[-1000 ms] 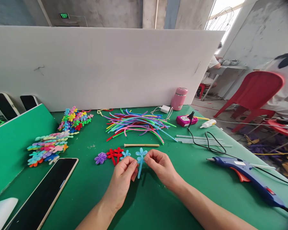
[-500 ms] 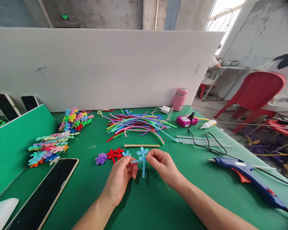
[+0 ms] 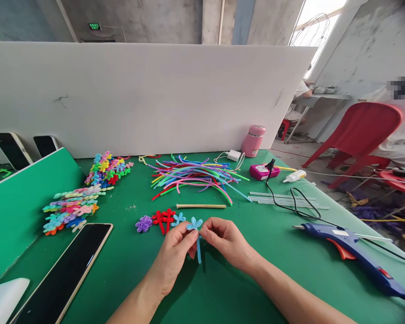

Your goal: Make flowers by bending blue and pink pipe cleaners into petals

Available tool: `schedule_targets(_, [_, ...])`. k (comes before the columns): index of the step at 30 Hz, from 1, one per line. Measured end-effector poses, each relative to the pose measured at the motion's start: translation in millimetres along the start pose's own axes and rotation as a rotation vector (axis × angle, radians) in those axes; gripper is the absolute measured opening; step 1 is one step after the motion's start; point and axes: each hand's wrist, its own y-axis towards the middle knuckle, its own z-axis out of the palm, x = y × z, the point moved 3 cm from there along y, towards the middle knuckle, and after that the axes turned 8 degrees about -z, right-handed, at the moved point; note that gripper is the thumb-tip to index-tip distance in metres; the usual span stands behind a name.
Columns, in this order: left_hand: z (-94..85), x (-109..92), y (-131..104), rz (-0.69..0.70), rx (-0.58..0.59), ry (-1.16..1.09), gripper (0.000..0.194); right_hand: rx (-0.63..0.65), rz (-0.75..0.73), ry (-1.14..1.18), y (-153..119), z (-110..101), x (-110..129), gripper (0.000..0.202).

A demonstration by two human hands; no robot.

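Between my hands is a light blue pipe-cleaner flower (image 3: 195,223) with its stem hanging down. My left hand (image 3: 173,252) pinches it just under the petals. The fingertips of my right hand (image 3: 227,240) are closed at its right side, touching the flower near the top of the stem. Just beyond my left hand lie another blue pipe-cleaner flower (image 3: 178,219), red pipe-cleaner flowers (image 3: 164,218) and a purple pipe-cleaner flower (image 3: 143,223). A thin tan stick (image 3: 201,206) lies crosswise beyond my fingers.
Loose pipe cleaners (image 3: 192,175) lie at the back centre. Finished flowers (image 3: 72,209) are piled left, near a phone (image 3: 67,270). To the right are a blue glue gun (image 3: 347,247), clear glue sticks (image 3: 283,199), a black cable, a pink box (image 3: 263,171) and a pink bottle (image 3: 254,140).
The blue flower has moved down and slightly left, and my left fingers now cover more of it. My right hand has come lower, closer to my left.
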Motion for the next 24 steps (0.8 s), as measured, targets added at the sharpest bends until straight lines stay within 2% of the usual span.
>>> schedule_targets(4, [-2.8,4,2,-0.029,-0.008,-0.175,0.015,-0.017,-0.043,-0.017,0,0,1,0.025])
schedule_targets(6, [-3.3,4,3,-0.051,-0.006,-0.25,0.015,-0.045,-0.101,-0.106,-1,-2,1,0.019])
schedule_targets(9, [-2.7,4,2,-0.084,-0.005,-0.295,0.013,-0.084,-0.263,-0.332,-4,-3,5,0.018])
schedule_targets(17, [-1.1,2,2,-0.11,0.026,-0.332,0.011,-0.059,-0.663,-0.784,-7,-3,16,0.014])
schedule_targets(24, [-1.8,2,3,-0.131,0.018,-0.358,0.008,0.017,-0.773,-0.981,-11,-1,20,0.016])
